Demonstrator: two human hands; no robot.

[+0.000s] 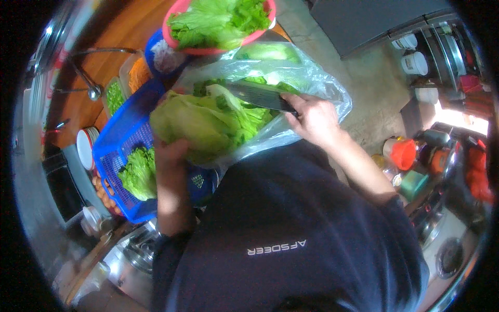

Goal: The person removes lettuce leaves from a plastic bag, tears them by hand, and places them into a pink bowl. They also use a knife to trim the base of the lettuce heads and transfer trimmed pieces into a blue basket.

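My left hand [173, 153] grips a large head of lettuce [195, 121] from below, its outline blurred. In my right hand [312, 117] is a kitchen knife [257, 95] with a dark handle; its blade points left, close over the lettuce's upper leaves. Whether the edge touches the leaves I cannot tell. Under and behind the lettuce spreads a clear plastic bag [327, 84] with more lettuce [269, 52] inside. A blue plastic basket [128, 113] stands to the left, holding a lettuce piece [138, 171]; my left forearm hides part of it.
A pink basin [167, 37] at the top is heaped with lettuce leaves [222, 21]. Beside it are a blue bowl [150, 45], shredded orange food [139, 74] and chopped greens [115, 97]. Eggs [105, 197] and stacked plates [84, 144] lie left of the basket. Containers [403, 154] crowd the right.
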